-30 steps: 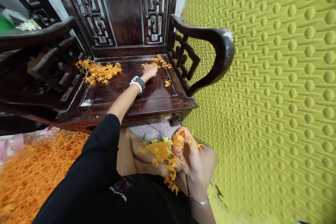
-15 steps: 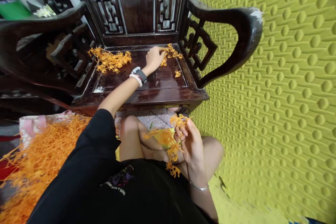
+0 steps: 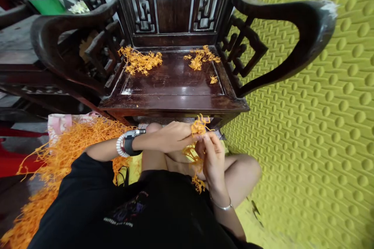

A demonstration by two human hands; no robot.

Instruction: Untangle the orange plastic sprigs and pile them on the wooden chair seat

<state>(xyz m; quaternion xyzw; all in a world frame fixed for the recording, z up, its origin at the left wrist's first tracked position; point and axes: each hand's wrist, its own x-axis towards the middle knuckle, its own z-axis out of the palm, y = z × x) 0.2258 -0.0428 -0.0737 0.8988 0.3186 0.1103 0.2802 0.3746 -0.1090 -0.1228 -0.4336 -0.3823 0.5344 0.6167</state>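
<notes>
My left hand (image 3: 173, 136), with a watch and a coiled white band at the wrist, is closed at the fingertips on a spidery orange sprig (image 3: 199, 124). My right hand (image 3: 214, 157), wearing a silver bangle, pinches the same bunch from the other side. More of the orange strand (image 3: 198, 183) dangles below the right fingers over my crossed legs. The exact grip points are partly hidden where the fingertips meet. On the dark wooden chair seat (image 3: 172, 83) lie a larger pile of orange sprigs (image 3: 140, 61) at left and a looser one (image 3: 201, 57) at right.
A big heap of tangled orange strands (image 3: 73, 144) spills from a pink and white bag (image 3: 55, 124) on my left. Curved chair arms (image 3: 315, 27) flank the seat. A small single sprig (image 3: 213, 79) lies near its right edge. Yellow bumpy padding (image 3: 321, 124) covers the right side.
My left hand has come back from the right-hand pile on the seat to meet my right hand above my lap. The view has shifted, so the chair sits farther right.
</notes>
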